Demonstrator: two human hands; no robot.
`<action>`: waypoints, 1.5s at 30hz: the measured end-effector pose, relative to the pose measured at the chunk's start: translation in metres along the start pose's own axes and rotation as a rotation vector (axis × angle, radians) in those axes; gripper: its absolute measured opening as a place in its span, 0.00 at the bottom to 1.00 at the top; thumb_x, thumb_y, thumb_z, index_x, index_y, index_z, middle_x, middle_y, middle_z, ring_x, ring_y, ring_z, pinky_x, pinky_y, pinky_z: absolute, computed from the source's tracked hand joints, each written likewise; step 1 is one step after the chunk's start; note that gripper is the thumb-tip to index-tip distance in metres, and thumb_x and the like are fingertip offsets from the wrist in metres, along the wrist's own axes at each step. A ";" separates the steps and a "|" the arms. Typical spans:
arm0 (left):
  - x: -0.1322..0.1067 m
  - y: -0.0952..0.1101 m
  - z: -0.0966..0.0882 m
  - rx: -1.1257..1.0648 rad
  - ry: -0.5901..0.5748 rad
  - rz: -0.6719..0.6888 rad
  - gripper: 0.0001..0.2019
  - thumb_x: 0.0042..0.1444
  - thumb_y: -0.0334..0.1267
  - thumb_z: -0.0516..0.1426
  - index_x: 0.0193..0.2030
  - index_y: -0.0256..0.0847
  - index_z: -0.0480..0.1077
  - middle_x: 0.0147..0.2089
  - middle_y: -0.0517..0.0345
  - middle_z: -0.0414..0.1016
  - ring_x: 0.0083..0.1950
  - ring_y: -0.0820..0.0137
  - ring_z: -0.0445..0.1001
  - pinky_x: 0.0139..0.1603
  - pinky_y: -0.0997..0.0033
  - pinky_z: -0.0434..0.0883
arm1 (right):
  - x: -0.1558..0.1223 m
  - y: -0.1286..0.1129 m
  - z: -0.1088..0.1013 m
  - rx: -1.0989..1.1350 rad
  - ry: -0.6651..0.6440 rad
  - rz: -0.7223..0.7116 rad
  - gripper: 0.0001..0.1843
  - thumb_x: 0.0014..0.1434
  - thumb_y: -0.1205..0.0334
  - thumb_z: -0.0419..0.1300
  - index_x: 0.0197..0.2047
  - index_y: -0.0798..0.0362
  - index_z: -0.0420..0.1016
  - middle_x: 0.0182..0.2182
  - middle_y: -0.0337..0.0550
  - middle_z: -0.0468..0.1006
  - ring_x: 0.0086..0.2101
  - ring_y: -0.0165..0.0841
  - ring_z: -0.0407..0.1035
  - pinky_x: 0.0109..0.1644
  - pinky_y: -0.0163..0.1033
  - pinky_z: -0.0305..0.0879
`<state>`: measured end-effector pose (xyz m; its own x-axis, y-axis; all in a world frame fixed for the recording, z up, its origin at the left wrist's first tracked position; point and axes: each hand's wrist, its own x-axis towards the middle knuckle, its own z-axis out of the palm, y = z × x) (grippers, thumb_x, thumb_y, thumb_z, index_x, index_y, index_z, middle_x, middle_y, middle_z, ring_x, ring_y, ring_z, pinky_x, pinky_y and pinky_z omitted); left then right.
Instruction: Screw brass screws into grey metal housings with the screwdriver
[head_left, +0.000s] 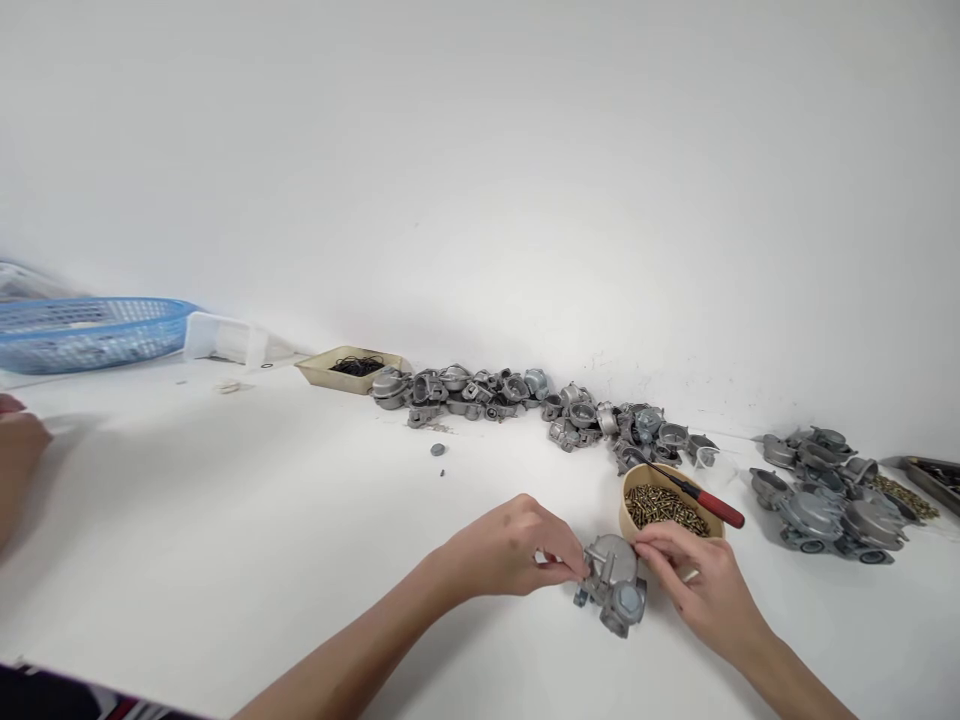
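A small grey cast-metal part (615, 585) rests on the white table (247, 520) in front of me. My left hand (506, 548) pinches its left side with fingers closed. My right hand (701, 585) grips its right side, fingers curled against it. Just behind the part stands a tan bowl (626, 505) full of small brass screws (664, 508). A red-handled screwdriver (709, 497) lies across the bowl's rim.
Several grey metal parts (525, 400) lie in a row along the wall, and another pile (825, 495) sits at the right. A tray of black rings (352, 367), a blue basket (82, 332) and another person's hand (19, 450) are at the left.
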<state>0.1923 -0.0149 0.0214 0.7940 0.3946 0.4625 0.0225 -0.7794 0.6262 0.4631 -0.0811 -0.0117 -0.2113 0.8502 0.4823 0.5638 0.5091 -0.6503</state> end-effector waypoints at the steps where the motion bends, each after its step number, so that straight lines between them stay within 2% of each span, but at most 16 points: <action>1: 0.000 0.000 0.001 -0.005 0.004 0.006 0.11 0.67 0.33 0.59 0.37 0.43 0.84 0.38 0.53 0.87 0.32 0.65 0.83 0.29 0.72 0.75 | 0.000 -0.001 0.000 0.004 -0.005 0.007 0.12 0.72 0.54 0.58 0.42 0.47 0.80 0.31 0.40 0.84 0.25 0.34 0.75 0.22 0.33 0.67; 7: 0.000 -0.001 0.003 -0.006 -0.005 0.006 0.11 0.68 0.35 0.59 0.39 0.43 0.84 0.38 0.52 0.87 0.31 0.67 0.81 0.28 0.71 0.72 | 0.001 -0.003 -0.001 0.041 -0.026 0.024 0.10 0.71 0.56 0.58 0.42 0.47 0.80 0.31 0.39 0.85 0.28 0.34 0.79 0.25 0.32 0.70; 11: 0.000 -0.003 0.003 0.005 -0.019 -0.005 0.10 0.68 0.35 0.60 0.40 0.44 0.84 0.39 0.53 0.86 0.32 0.67 0.81 0.28 0.71 0.72 | 0.004 -0.007 -0.003 0.042 -0.055 0.014 0.10 0.71 0.58 0.57 0.42 0.46 0.81 0.30 0.38 0.84 0.27 0.34 0.78 0.23 0.33 0.68; 17: 0.001 -0.002 0.001 0.018 -0.030 -0.018 0.09 0.69 0.36 0.59 0.41 0.44 0.83 0.40 0.53 0.86 0.36 0.66 0.83 0.35 0.70 0.76 | 0.005 -0.012 -0.010 -0.009 -0.081 -0.041 0.08 0.70 0.61 0.57 0.40 0.47 0.77 0.29 0.38 0.83 0.25 0.33 0.76 0.23 0.33 0.67; 21: 0.001 -0.002 0.000 0.062 -0.047 -0.061 0.08 0.67 0.36 0.59 0.42 0.43 0.82 0.40 0.54 0.85 0.35 0.67 0.80 0.36 0.71 0.75 | 0.007 -0.014 -0.021 -0.063 -0.174 -0.159 0.07 0.69 0.66 0.57 0.40 0.48 0.76 0.30 0.39 0.83 0.25 0.32 0.75 0.25 0.33 0.68; 26: 0.002 -0.004 0.002 0.084 -0.027 -0.031 0.10 0.67 0.34 0.55 0.40 0.42 0.79 0.41 0.55 0.84 0.34 0.68 0.80 0.36 0.71 0.73 | 0.010 -0.018 -0.030 -0.039 -0.212 -0.326 0.09 0.69 0.71 0.55 0.41 0.50 0.75 0.33 0.41 0.82 0.28 0.31 0.74 0.30 0.34 0.70; 29: 0.002 -0.004 0.005 0.113 0.061 -0.078 0.12 0.70 0.34 0.51 0.43 0.43 0.76 0.39 0.57 0.84 0.34 0.69 0.79 0.37 0.71 0.73 | 0.012 -0.024 -0.034 -0.041 -0.269 -0.376 0.11 0.69 0.73 0.54 0.41 0.50 0.75 0.32 0.41 0.80 0.29 0.32 0.74 0.31 0.35 0.68; 31: 0.002 -0.003 0.006 0.102 0.116 -0.162 0.11 0.71 0.38 0.51 0.47 0.44 0.74 0.42 0.58 0.83 0.38 0.68 0.80 0.40 0.70 0.74 | 0.013 -0.029 -0.037 -0.036 -0.310 -0.407 0.14 0.68 0.74 0.52 0.42 0.50 0.77 0.34 0.43 0.82 0.30 0.33 0.75 0.30 0.35 0.67; 33: 0.003 0.001 0.009 0.065 0.111 -0.236 0.12 0.71 0.47 0.53 0.54 0.47 0.72 0.50 0.57 0.82 0.45 0.65 0.80 0.45 0.67 0.76 | 0.013 -0.030 -0.040 -0.035 -0.332 -0.437 0.17 0.67 0.75 0.50 0.43 0.50 0.78 0.37 0.43 0.83 0.31 0.32 0.76 0.30 0.35 0.67; 36: 0.005 0.009 0.016 0.016 0.055 -0.246 0.26 0.67 0.61 0.56 0.64 0.51 0.66 0.62 0.55 0.76 0.55 0.58 0.78 0.57 0.58 0.74 | 0.015 -0.023 -0.047 -0.071 -0.250 -0.461 0.19 0.67 0.77 0.49 0.46 0.49 0.78 0.36 0.42 0.84 0.31 0.32 0.78 0.31 0.35 0.70; 39: 0.007 0.013 0.032 -0.028 0.034 -0.200 0.36 0.59 0.68 0.61 0.68 0.52 0.63 0.67 0.52 0.70 0.63 0.53 0.74 0.65 0.54 0.70 | 0.019 -0.002 -0.065 -0.262 -0.026 -0.429 0.16 0.69 0.75 0.53 0.49 0.48 0.78 0.37 0.41 0.85 0.35 0.34 0.81 0.37 0.36 0.76; 42: 0.008 0.012 0.051 -0.070 0.056 -0.235 0.36 0.55 0.59 0.67 0.67 0.51 0.64 0.67 0.51 0.71 0.64 0.52 0.73 0.66 0.53 0.69 | 0.023 0.027 -0.089 -0.546 0.147 -0.292 0.09 0.71 0.64 0.57 0.46 0.48 0.80 0.42 0.44 0.86 0.39 0.41 0.82 0.37 0.41 0.78; 43: 0.008 0.011 0.056 -0.095 0.075 -0.265 0.33 0.56 0.54 0.67 0.66 0.51 0.65 0.65 0.52 0.73 0.62 0.54 0.74 0.66 0.54 0.70 | 0.023 0.035 -0.096 -0.616 0.157 -0.224 0.09 0.71 0.58 0.58 0.46 0.47 0.80 0.44 0.45 0.86 0.40 0.43 0.82 0.38 0.44 0.78; 45: 0.008 0.007 0.063 -0.155 0.115 -0.320 0.28 0.57 0.45 0.66 0.63 0.50 0.68 0.60 0.54 0.76 0.58 0.57 0.77 0.65 0.55 0.71 | 0.023 0.049 -0.107 -0.681 0.094 -0.078 0.14 0.70 0.48 0.59 0.48 0.46 0.82 0.45 0.44 0.86 0.39 0.46 0.82 0.36 0.47 0.78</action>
<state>0.2372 -0.0482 -0.0102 0.6878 0.6653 0.2905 0.1592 -0.5286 0.8338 0.5709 -0.0510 0.0308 -0.2189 0.7838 0.5811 0.9320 0.3443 -0.1133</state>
